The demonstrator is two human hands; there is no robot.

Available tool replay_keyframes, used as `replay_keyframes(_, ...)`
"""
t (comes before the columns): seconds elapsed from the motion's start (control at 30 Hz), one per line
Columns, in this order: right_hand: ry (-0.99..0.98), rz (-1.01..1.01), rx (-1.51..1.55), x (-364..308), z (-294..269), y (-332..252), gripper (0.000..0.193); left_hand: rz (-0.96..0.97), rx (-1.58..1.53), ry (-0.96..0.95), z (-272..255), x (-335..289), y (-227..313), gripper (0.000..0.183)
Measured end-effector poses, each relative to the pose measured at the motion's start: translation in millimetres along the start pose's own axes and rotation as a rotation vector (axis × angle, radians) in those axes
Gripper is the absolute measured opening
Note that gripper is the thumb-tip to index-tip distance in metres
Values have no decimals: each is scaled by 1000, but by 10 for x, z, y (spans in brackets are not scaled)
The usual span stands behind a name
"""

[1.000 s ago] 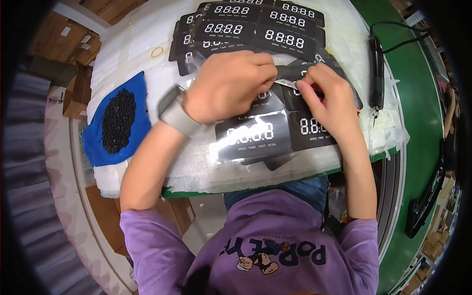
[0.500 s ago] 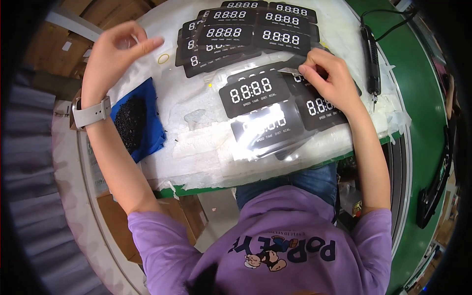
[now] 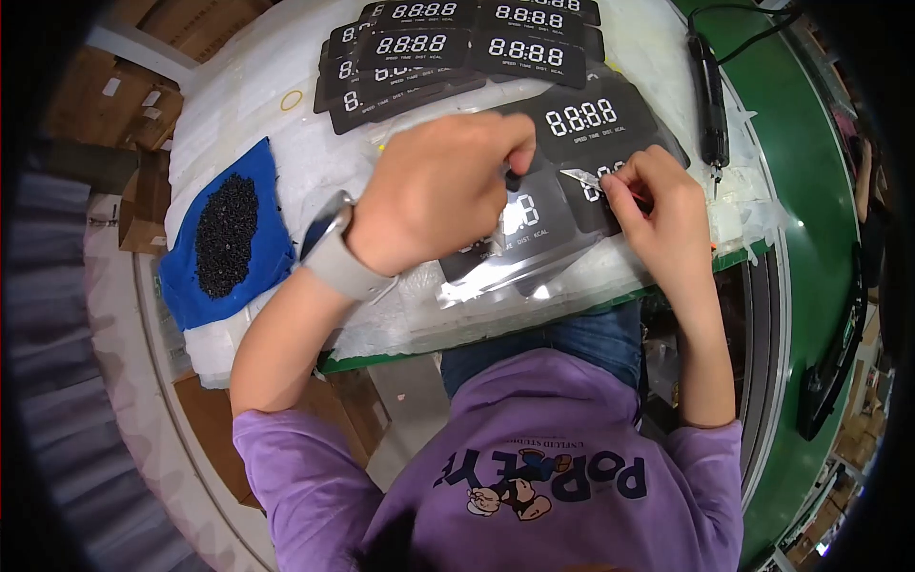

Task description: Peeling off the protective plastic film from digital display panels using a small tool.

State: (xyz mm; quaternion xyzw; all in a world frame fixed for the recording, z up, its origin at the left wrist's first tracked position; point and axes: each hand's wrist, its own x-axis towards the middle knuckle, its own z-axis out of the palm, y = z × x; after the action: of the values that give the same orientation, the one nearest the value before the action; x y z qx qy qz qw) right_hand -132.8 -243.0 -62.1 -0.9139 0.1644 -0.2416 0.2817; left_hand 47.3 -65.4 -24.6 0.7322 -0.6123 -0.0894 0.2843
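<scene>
My left hand (image 3: pixel 448 186), a watch on its wrist, is curled above a black display panel (image 3: pixel 545 234) with white digit segments. Its fingertips are closed together, and what they hold, if anything, is hidden. In my right hand (image 3: pixel 658 205), thumb and forefinger pinch a thin pointed silver tool (image 3: pixel 579 178). Its tip points left, over the panels, and its exact kind is not clear. Just beyond lies another black panel (image 3: pixel 596 143). Shiny clear film (image 3: pixel 467 288) shows along the near panel's front edge.
Overlapping black display panels (image 3: pixel 410 46) are stacked at the back. To the left, a blue cloth (image 3: pixel 186 276) holds a heap of small black parts (image 3: pixel 227 234). A black corded screwdriver (image 3: pixel 710 105) lies at the right. A yellow ring (image 3: pixel 292 100) rests on the white covered table (image 3: pixel 248 81).
My left hand has come down and right, from the far left to over the panels, and its fingers have closed. My right hand has moved slightly nearer to me, still pinching the silver tool.
</scene>
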Motion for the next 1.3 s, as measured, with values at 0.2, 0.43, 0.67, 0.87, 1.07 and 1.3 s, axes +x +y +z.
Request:
replay_keyframes(0.2, -7, -105, -98, -14, 13, -59, 14, -18, 122, 172, 276, -43, 88, 14)
replay_keyframes(0.43, -19, -155, -114, -3, 28, -40, 13, 3, 225, 139, 287, -10, 130, 15)
replay_keyframes(0.67, 50, -331, -106, -59, 108, 2, 15, 90, 192, 227, 343, -12, 96, 20)
replay_keyframes(0.87, 48, -381, -119, -74, 80, 22, 14, 80, 213, 177, 338, -7, 119, 15)
replay_keyframes(1.07, -13, -271, -97, -49, 99, -1, 13, 86, 356, 118, 339, 19, 84, 11)
replay_keyframes(1.3, -93, -186, -85, 101, -6, -25, 11, 272, -190, -565, -455, 110, -273, 14)
